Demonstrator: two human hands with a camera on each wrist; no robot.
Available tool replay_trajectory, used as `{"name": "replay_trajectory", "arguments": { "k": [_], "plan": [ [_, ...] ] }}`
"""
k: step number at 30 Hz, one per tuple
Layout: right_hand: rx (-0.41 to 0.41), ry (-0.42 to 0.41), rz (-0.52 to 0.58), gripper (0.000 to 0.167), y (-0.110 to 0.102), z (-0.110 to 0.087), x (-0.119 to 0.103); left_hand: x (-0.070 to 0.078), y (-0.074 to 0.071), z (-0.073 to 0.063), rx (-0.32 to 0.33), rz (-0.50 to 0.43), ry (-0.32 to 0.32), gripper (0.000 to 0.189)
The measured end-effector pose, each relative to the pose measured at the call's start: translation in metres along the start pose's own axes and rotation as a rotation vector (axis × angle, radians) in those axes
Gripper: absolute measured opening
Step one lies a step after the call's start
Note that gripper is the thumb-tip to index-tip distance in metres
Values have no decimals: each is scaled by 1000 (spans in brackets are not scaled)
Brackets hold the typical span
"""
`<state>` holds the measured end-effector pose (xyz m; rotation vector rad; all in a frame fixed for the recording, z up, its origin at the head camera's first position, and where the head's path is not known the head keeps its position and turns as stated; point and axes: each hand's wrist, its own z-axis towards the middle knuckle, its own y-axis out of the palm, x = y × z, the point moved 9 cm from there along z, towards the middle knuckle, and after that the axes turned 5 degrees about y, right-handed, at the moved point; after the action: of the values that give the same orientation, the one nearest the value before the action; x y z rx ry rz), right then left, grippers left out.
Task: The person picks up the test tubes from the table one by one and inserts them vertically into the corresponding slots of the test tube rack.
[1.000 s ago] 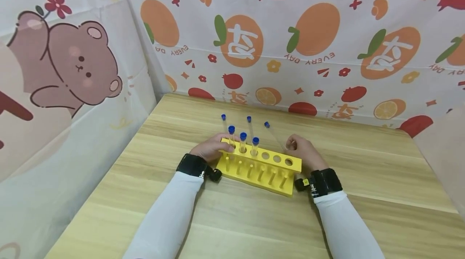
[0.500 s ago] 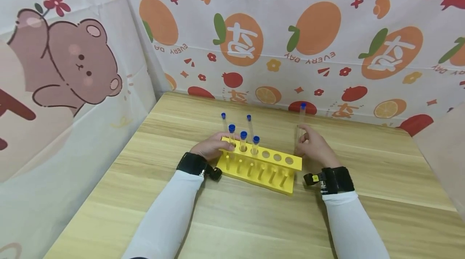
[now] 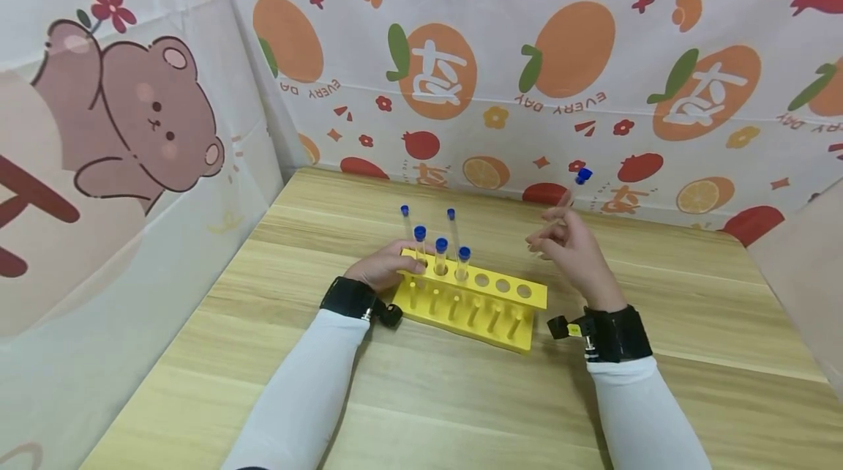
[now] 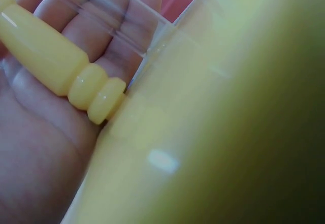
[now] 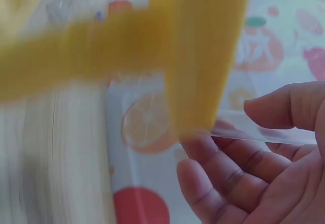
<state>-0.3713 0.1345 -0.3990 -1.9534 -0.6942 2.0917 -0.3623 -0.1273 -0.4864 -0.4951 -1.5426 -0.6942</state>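
Observation:
In the head view, my left hand (image 3: 380, 267) grips the left end of a yellow test tube rack (image 3: 535, 297), thumb over its top plate. The left wrist view shows fingers behind a yellow rack post (image 4: 43, 51) and a clear tube. Three upright test tubes (image 3: 440, 259) with blue caps fill the rack's left holes. Past the rack's right end, my right hand (image 3: 582, 254) holds another clear test tube by its body, tilted, its blue cap (image 3: 583, 176) uppermost. In the right wrist view, this clear tube (image 5: 254, 133) lies between thumb and fingers.
Two more capped test tubes, one with its cap (image 3: 405, 210) at the left and one with its cap (image 3: 451, 214) nearer the middle, lie behind the rack on the wooden table (image 3: 461, 411). A fruit-print cloth (image 3: 500, 75) hangs along the table's back edge.
My right hand has lifted the test tube off the table behind the rack and moved up and right with it. The tube now leans right. My left hand has stayed on the rack.

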Motion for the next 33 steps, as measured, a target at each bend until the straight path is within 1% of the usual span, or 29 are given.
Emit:
{"name": "replay_trajectory", "arguments": {
  "k": [2,7,9,12,16,19,24,27,30,33],
  "plan": [
    [-18,-36,51,53,6,-3,-10,0,0,0,-3,3,3,25],
    [-62,-132,180,76,26,-9,-31,1,-1,0,-6,2,8,24],
    [-69,-160,223,80,34,-10,-36,1,-1,0,-6,2,7,24],
    [-68,-162,299,75,43,-10,-36,0,-1,0,-10,-6,1,23],
    [-66,-112,380,58,53,-10,-28,-1,1,-1,-19,-31,-7,23],
    [-70,-92,410,48,57,-10,-23,0,3,-1,-28,-43,-11,24],
    [-72,-131,411,38,56,-12,-23,3,4,0,-37,-48,-2,25],
    [-87,-165,347,32,58,-13,-25,4,4,-1,-34,-49,2,24],
    [-95,-168,270,26,61,-14,-24,3,3,-3,-22,-49,-6,23],
    [-82,-163,206,23,62,-16,-22,2,3,-3,-13,-56,-19,24]
  ]
}}
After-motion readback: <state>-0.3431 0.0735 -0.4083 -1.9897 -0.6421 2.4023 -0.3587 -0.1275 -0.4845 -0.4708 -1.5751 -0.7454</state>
